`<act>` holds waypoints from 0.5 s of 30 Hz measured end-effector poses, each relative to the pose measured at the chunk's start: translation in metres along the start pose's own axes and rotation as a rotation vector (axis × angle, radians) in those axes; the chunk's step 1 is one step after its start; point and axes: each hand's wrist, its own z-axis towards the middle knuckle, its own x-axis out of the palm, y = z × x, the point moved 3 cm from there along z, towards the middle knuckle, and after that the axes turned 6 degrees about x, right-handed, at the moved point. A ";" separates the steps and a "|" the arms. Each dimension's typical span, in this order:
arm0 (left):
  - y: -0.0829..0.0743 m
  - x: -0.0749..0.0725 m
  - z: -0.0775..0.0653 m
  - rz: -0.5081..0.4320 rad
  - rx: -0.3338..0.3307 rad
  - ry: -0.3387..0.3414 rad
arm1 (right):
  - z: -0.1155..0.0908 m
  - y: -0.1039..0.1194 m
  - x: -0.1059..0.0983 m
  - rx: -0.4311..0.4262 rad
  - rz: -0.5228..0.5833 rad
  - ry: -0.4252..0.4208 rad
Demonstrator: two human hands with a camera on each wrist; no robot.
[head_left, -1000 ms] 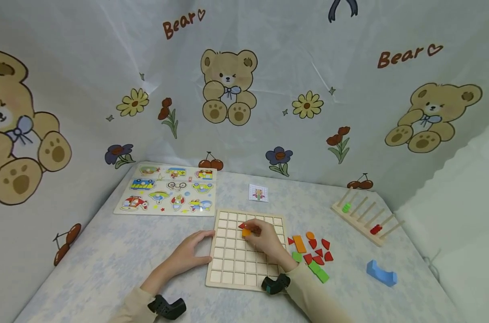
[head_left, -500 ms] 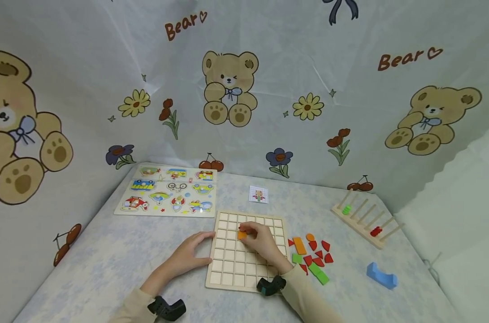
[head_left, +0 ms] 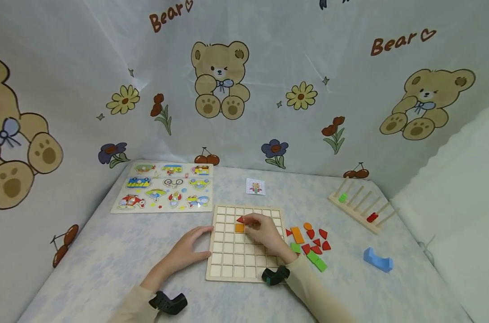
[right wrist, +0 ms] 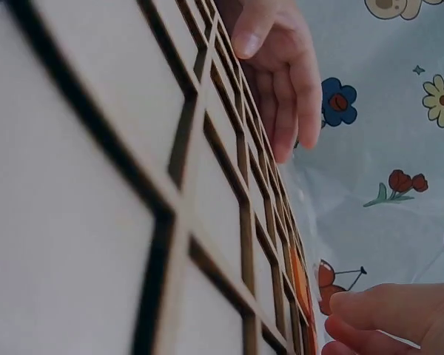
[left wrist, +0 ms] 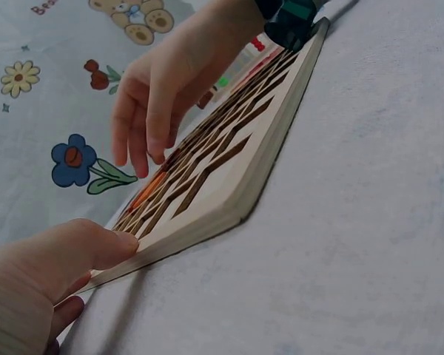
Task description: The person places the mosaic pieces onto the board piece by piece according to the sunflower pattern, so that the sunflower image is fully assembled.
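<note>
A wooden grid board (head_left: 222,272) lies on the table in front of me. One of its upper cells holds an orange square (head_left: 239,228), and a red piece (head_left: 240,219) sits just beyond it. My right hand (head_left: 264,233) hovers close over these pieces, fingers loosely bent; nothing shows between them in the left wrist view. My left hand (head_left: 188,249) is at the board's left side, index finger and thumb spread along the edge. In the left wrist view its thumb (left wrist: 107,248) rests on the board's frame.
Loose red, green and orange pieces (head_left: 297,235) lie right of the board. Beyond it is a small pattern card (head_left: 255,186), with a vehicle puzzle board (head_left: 162,187) at back left. A pegged rack (head_left: 355,211) and a blue curved block (head_left: 378,260) stand farther right.
The orange square, earlier under my right fingertips, now lies uncovered in its cell as the fingers have shifted slightly right. My left hand stays at the board's edge; the head view has tilted slightly.
</note>
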 end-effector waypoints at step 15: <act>-0.001 0.000 0.005 0.008 0.004 0.030 | -0.034 -0.042 -0.098 0.147 -0.183 -0.270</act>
